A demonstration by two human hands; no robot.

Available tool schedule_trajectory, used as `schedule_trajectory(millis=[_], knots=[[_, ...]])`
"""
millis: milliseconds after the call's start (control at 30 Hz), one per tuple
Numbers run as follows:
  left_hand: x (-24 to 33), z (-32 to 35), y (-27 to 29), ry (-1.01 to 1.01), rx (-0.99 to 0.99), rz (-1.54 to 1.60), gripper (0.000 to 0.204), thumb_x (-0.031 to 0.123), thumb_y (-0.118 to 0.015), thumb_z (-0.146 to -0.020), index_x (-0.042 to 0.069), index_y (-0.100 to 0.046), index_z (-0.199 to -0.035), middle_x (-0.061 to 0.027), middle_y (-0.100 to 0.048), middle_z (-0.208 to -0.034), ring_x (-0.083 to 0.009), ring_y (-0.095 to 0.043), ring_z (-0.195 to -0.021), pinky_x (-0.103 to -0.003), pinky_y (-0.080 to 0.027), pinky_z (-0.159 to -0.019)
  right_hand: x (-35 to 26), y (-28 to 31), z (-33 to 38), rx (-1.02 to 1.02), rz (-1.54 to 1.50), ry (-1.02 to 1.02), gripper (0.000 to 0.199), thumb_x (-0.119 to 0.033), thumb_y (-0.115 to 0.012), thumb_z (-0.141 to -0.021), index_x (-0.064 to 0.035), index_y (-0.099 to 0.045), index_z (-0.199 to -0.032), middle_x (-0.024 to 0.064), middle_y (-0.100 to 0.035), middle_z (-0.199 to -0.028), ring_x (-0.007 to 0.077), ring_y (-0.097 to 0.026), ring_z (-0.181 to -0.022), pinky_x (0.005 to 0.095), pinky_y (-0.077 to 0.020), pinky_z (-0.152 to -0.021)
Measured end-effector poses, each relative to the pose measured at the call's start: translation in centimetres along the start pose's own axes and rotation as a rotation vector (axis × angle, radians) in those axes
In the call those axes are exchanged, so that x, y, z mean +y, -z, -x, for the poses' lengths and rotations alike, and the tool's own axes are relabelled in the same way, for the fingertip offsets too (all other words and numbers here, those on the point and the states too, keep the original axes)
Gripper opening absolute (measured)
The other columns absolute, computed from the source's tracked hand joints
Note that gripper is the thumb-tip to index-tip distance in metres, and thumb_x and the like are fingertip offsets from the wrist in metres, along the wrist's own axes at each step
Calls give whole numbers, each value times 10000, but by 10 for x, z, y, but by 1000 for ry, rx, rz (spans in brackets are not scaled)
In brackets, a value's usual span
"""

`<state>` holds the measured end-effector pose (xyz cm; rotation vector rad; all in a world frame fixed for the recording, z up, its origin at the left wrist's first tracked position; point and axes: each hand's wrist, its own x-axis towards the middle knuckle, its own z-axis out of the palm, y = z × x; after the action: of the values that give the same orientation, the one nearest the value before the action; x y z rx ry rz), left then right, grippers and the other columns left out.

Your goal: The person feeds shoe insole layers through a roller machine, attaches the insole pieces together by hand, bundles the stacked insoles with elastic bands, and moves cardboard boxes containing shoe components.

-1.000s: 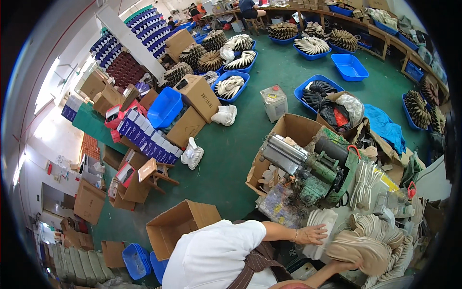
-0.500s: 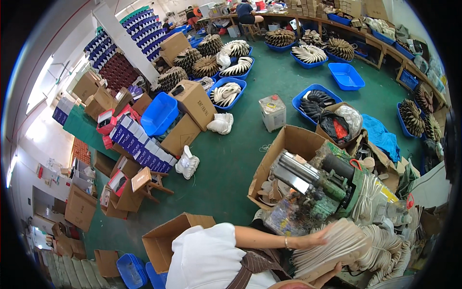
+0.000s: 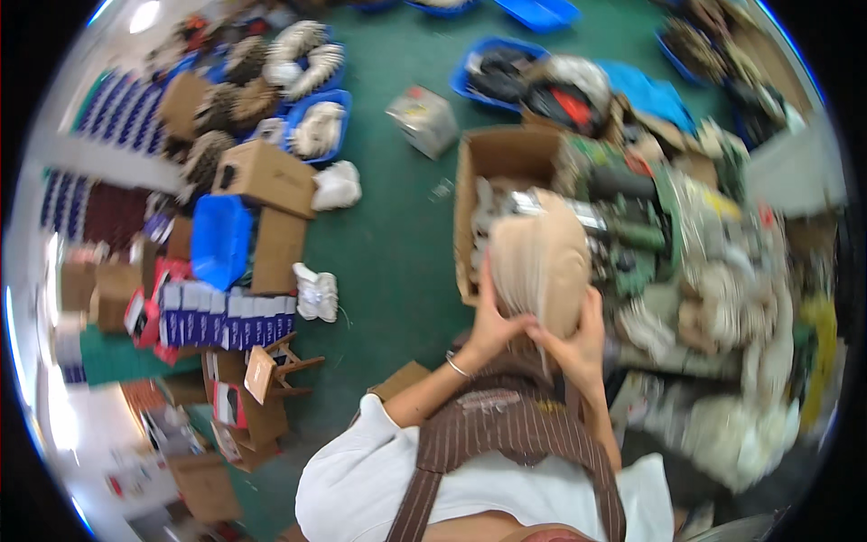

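Note:
A thick stack of beige, sole-shaped shoe insoles (image 3: 542,262) is held up in front of my chest, pressed together between both hands. My left hand (image 3: 495,327) grips its left side, with the thumb across the lower end. On the right side my right hand (image 3: 578,348) is closed round it, its thumb near the left one. Just behind the stack is a green machine (image 3: 632,262) with a shiny metal roller (image 3: 591,215), partly hidden by the insoles. More bundles of pale insoles (image 3: 722,303) lie on the bench to the right.
An open cardboard box (image 3: 468,217) stands left of the machine. Beyond it are a square can (image 3: 424,122) and a blue tub (image 3: 465,77) with dark pieces. Cartons (image 3: 266,172), an empty blue tub (image 3: 221,239) and a small wooden stool (image 3: 271,370) are at the left.
Both hands have lifted the insole stack off the bench at the right and brought it leftward, in front of my body and the machine. The view has turned too.

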<state>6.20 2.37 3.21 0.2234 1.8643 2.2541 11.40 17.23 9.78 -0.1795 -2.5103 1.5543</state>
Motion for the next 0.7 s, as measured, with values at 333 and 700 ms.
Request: schedule_trajectory(millis=[333, 700], knots=[[-20, 3, 32, 169, -123, 127, 1018, 309, -828, -648, -36, -175, -1349, -166, -364, -1308, -257, -408, -1192, -368, -334, -1007, 9, -39, 14, 194, -544, -333, 467, -89, -763, -707, 35, -537, -1097, 118, -601, -1071, 150, -570, -962, 296, -458, -835], [-21, 4, 42, 43, 154, 30, 896, 146, -748, -717, -42, -171, -1377, -162, -291, -1375, -246, -341, -1235, -364, -261, -1047, 27, -67, 18, 462, -815, -301, 238, -31, -630, -844, 16, -584, -1073, 55, -630, -1032, 109, -567, -938, 252, -433, -846]])
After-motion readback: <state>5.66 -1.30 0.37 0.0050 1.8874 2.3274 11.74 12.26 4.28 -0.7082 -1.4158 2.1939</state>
